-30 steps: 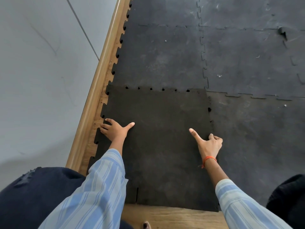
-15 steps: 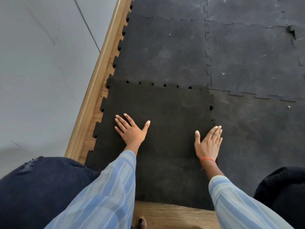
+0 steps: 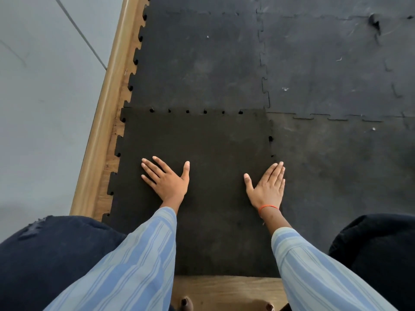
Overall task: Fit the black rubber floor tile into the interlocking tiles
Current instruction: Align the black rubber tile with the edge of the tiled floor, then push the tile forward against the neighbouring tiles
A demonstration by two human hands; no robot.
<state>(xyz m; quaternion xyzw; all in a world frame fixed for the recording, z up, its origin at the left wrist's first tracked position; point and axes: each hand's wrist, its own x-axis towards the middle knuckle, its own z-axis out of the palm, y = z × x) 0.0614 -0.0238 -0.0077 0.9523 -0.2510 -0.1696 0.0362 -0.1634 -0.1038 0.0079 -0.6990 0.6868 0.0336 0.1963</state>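
The black rubber floor tile (image 3: 211,142) lies flat on the floor in front of me, darker than the laid interlocking tiles (image 3: 202,63) beyond it. Its far edge meets the tile ahead, with small gaps showing along that seam. Its right edge lies against the tile to the right (image 3: 336,164). My left hand (image 3: 167,179) rests palm down on the tile's left half, fingers spread. My right hand (image 3: 268,187) is pressed flat at the tile's right edge, an orange band on its wrist.
A wooden skirting strip (image 3: 107,104) and a grey wall (image 3: 40,97) run along the left. Bare wooden floor (image 3: 224,290) shows at the tile's near edge. My knees (image 3: 45,254) sit at either side. A torn spot (image 3: 375,22) marks a far tile.
Both hands went from curled with thumbs out to lying flat on the tile. The left hand moved right from the tile's left edge, and the view shifted forward.
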